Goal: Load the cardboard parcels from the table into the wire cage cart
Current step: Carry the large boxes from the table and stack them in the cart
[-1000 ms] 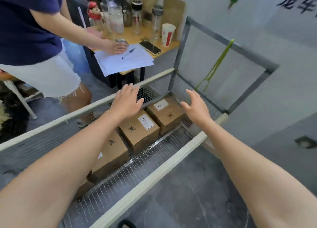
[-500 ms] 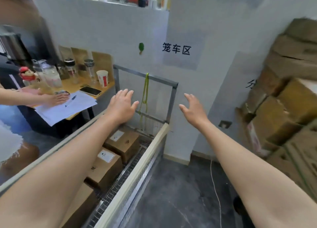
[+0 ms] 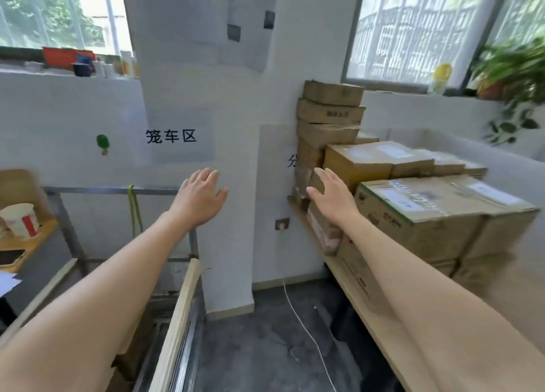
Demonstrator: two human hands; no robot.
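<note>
Both your hands were empty. Your left hand (image 3: 200,195) hung in the air, palm down, its fingers straight and loosely spread, in front of the white wall (image 3: 236,161). Below that hand stood the wire cage cart (image 3: 180,318), with its pale top rail running under your left forearm. A green strap (image 3: 133,209) hung from the cart's far bar, left of your left wrist. Further left sat a red-and-white paper cup (image 3: 20,219).

Your right hand (image 3: 331,195) was likewise flat, with the fingers straight and close together and nothing in them. The cardboard parcels (image 3: 359,160) lay on the table (image 3: 380,329) to the right of that hand. A large parcel (image 3: 436,214) with white labels sat just right of your wrist. A tall stack (image 3: 331,113) rose above and beyond your fingertips, against the wall. The picture was blurred there, so I could not tell whether your fingertips touched the parcels behind them.
</note>
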